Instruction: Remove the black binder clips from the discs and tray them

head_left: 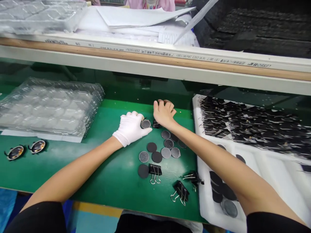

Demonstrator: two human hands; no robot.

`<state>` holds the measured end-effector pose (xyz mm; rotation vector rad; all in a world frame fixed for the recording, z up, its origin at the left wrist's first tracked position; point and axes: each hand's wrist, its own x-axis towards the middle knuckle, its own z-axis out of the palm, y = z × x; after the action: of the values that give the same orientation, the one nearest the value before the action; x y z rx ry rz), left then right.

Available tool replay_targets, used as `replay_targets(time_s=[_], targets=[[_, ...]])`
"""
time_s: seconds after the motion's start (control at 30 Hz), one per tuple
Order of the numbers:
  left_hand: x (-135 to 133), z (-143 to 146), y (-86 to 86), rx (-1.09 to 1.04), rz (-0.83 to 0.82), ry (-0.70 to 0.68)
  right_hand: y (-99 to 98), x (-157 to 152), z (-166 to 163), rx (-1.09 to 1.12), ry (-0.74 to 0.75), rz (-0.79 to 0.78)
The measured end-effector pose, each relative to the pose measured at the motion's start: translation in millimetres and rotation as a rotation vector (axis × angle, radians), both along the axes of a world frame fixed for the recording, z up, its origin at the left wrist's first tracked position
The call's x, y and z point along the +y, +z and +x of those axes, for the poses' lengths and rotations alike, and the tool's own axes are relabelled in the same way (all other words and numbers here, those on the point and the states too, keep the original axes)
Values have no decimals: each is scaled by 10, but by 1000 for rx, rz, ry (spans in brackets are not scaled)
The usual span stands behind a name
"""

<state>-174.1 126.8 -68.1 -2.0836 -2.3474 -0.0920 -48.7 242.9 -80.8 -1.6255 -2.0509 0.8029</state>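
My left hand (131,127), in a white glove, is closed around a small round piece (145,124) with a grey disc face and a dark rim. Just to the right, my bare right hand (165,112) has its fingers apart and slightly curled, with nothing visible in them. A black binder clip (155,124) sits below that hand, partly hidden by it; whether they touch I cannot tell. Nearer to me lie several loose black and grey discs (157,157). Another binder clip (155,169) rests beside them, and two more clips (181,190) lie towards the front right.
At right, a white foam tray (255,155) carries many black binder clips (243,119) and loose discs (222,187). Stacked clear plastic trays (48,106) stand at left, behind two oval rimmed pieces (37,146). A white rail (145,63) crosses the back; a person (150,4) is beyond.
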Motion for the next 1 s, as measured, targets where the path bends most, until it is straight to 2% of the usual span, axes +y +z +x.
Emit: replay_targets(time_s=[0.23,0.43,0.63,1.0], targets=[[124,-98,-15,-65,-27,-149,-168,-3,101,6,-34,57],[228,-203,0,-134,-85,-271,-173,-26,119,15,-54,91],[331,-250,107,-186,-163,-361,-186,-47,136,14,-81,126],[361,-224,51,-183,-125,-339,-168,-65,142,6,-100,129]])
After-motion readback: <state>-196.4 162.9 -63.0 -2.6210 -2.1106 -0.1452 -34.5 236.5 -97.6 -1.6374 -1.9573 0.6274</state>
